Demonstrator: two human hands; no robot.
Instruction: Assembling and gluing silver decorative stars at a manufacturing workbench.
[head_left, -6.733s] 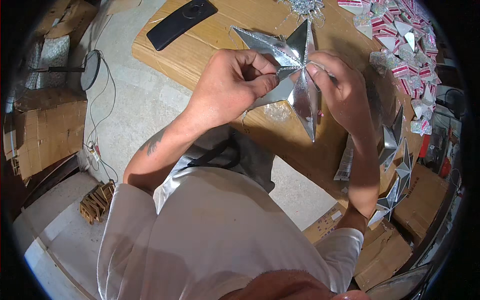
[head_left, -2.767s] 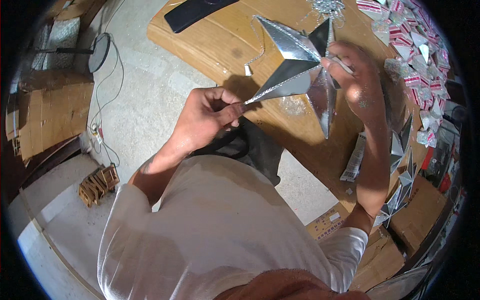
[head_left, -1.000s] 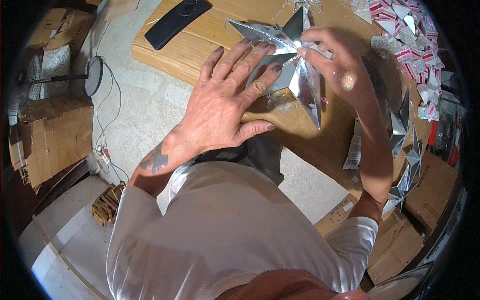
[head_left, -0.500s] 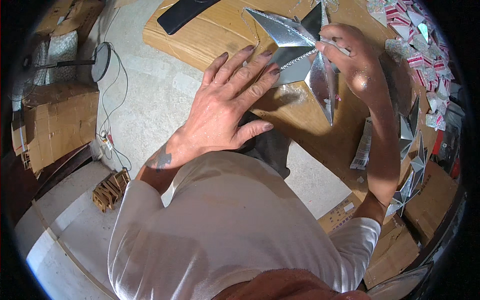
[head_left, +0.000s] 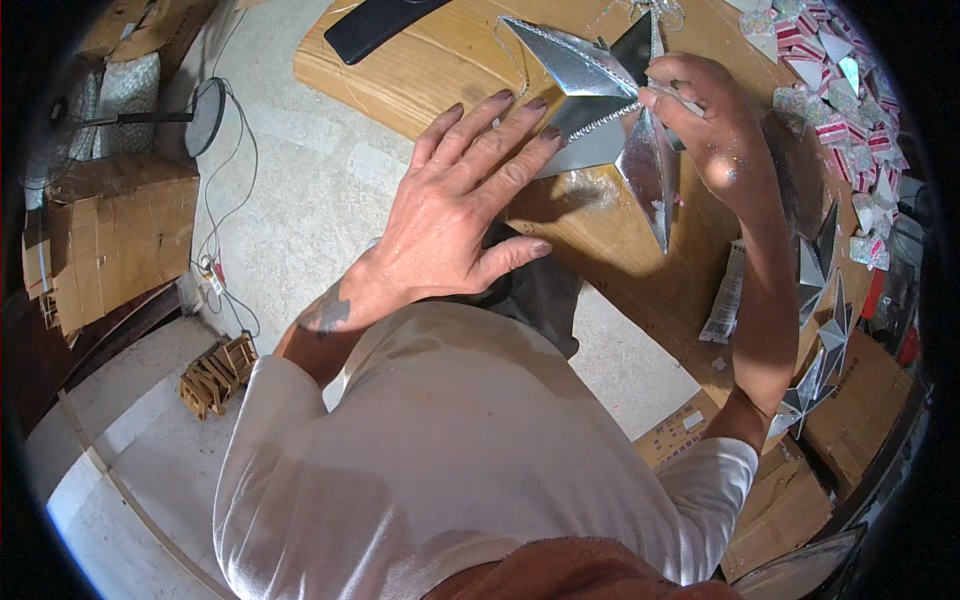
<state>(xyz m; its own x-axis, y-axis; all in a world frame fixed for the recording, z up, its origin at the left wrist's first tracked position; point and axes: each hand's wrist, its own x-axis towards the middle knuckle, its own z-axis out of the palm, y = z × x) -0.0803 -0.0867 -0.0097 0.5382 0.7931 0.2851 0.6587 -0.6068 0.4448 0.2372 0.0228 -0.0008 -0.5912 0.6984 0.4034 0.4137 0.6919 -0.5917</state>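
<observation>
A shiny silver star (head_left: 575, 62) with folded, raised points lies on the wooden table. Silver beaded trim (head_left: 606, 121) runs along the ridges of some points. Over the star's middle, my right hand (head_left: 715, 130) is closed in a pinch, with a pale sliver showing between the fingers; what it grips is mostly hidden. My left hand (head_left: 465, 205) is open, palm down and fingers spread, its fingertips beside the star's lower-left point. A loose strand of trim hangs near those fingertips.
Small glittery and pink-white pieces (head_left: 850, 130) are heaped at the table's right. A white tube (head_left: 724, 295) lies by my right forearm, with more silver stars (head_left: 825, 350) beyond it. A black object (head_left: 380, 28) rests at the far edge. Cardboard boxes (head_left: 125, 235) stand left.
The whole view has shifted slightly. Both hands hold nearly the same pose, the right one still pinched at the star's middle.
</observation>
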